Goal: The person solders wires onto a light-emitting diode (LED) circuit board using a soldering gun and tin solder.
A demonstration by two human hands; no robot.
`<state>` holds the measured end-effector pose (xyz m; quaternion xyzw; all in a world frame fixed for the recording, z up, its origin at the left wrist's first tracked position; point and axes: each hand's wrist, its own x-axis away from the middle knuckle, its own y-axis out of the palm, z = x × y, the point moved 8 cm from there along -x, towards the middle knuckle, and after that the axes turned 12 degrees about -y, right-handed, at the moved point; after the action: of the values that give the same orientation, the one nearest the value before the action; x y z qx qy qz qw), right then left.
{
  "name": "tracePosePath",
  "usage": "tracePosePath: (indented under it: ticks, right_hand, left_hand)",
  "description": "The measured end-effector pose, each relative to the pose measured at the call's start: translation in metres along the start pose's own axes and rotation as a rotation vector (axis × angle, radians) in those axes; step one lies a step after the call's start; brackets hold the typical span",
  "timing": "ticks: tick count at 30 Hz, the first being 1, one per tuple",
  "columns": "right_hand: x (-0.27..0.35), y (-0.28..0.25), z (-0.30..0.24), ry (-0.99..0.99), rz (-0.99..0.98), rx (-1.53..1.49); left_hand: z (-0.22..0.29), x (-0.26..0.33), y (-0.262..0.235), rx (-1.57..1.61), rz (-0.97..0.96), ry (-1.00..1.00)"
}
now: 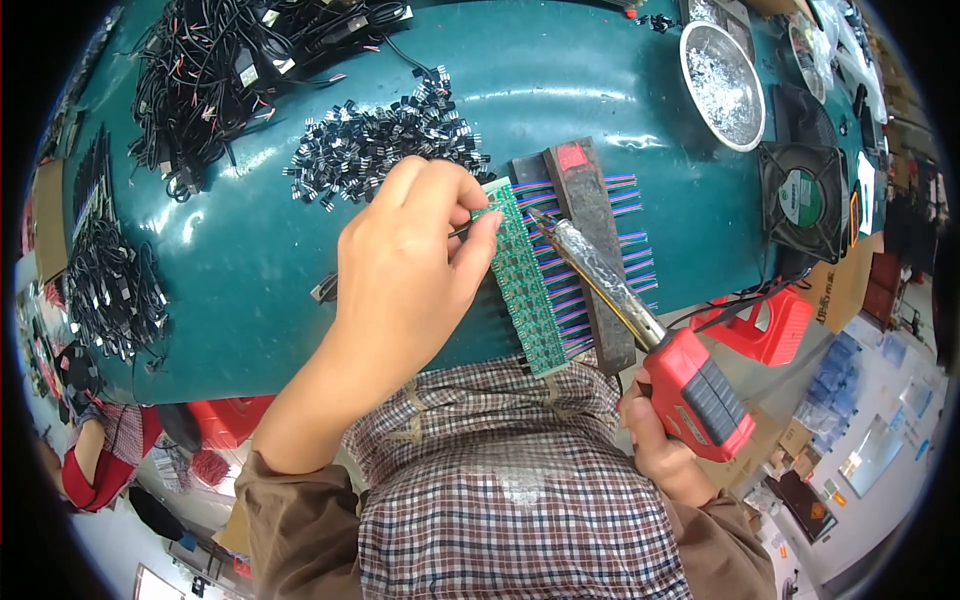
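Note:
My left hand (400, 255) reaches over the upper end of a long green circuit board panel (525, 290). Its thumb and forefinger pinch together at the panel's left edge; a thin dark piece shows between them, too hidden to name. My right hand (655, 445) grips a red and black soldering gun (700, 395) from below. The gun's metal barrel slants up to the left, and its tip is close to the panel's upper right edge. Several multicoloured ribbon wires (575, 325) run from that edge under a dark heavy bar (592, 250) with a red patch.
Small black connectors (375, 145) lie heaped beyond my left hand. Bundles of black cables (215, 80) cover the far left. At the right stand a metal bowl (715, 85) with silvery bits and a black fan (800, 200). Another person's red sleeve (95, 480) shows at lower left.

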<state>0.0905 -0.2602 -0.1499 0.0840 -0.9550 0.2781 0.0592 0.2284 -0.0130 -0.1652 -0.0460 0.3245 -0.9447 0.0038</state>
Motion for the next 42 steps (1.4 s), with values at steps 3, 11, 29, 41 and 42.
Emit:
tracePosePath:
  ticks: [3,11,29,41,42]
  right_hand:
    - [-0.007,0.004,-0.006,-0.067,-0.065,0.069]
    - [-0.005,0.007,-0.004,-0.095,-0.035,0.082]
    - [-0.014,0.013,-0.008,-0.164,-0.064,0.073]
    - [-0.007,0.007,-0.005,-0.132,-0.046,0.110]
    - [-0.008,0.008,-0.006,-0.134,-0.045,0.110]
  left_hand:
    - [-0.002,0.000,-0.003,0.021,0.018,-0.065]
    - [-0.005,-0.005,-0.001,-0.018,-0.034,-0.015]
    - [-0.002,-0.007,0.001,-0.066,-0.027,0.031]
    - [-0.003,-0.006,0.000,-0.065,-0.018,0.030]
    - [-0.003,-0.006,0.000,-0.065,-0.017,0.031]
